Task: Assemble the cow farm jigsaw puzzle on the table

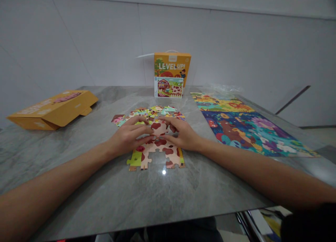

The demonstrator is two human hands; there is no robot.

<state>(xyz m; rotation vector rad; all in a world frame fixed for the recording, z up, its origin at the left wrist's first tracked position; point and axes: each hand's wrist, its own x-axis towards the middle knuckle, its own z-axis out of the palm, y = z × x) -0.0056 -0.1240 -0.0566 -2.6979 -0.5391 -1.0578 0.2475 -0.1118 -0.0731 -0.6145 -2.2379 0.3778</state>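
- The left hand (127, 135) reaches in over the middle of the bench (105, 196), its fingers parted and their tips at the left side of a pink puzzle piece (159, 127) with red-brown patches
- The right hand (185, 133) comes in from the other side, its index finger near the top of the same piece and its thumb near the lower edge
- Both hands curve round the piece with a gap between the palms; I cannot tell whether either one pinches it or only presses on it, nor whether it lies flat
- The piece sits between the hands, at the upper part of a partly joined puzzle (172, 152)
- That puzzle shows a pink body with red-brown patches, some green at the left, and a notch open toward the near edge of the bench
- Just beyond the fingers lies a heap of loose pieces (168, 110) in mixed colours, partly hidden by the hands
- Farther back, a picture card (170, 87) with a red barn and a patched cow stands against an upright orange box (173, 64) marked LEVEL UP!
- At the left, an orange carton (49, 111) lies on its side with a flap open
- At the right, a joined colourful puzzle (244, 130) lies flat, well apart from the piece, with clear plastic (223, 88) behind it
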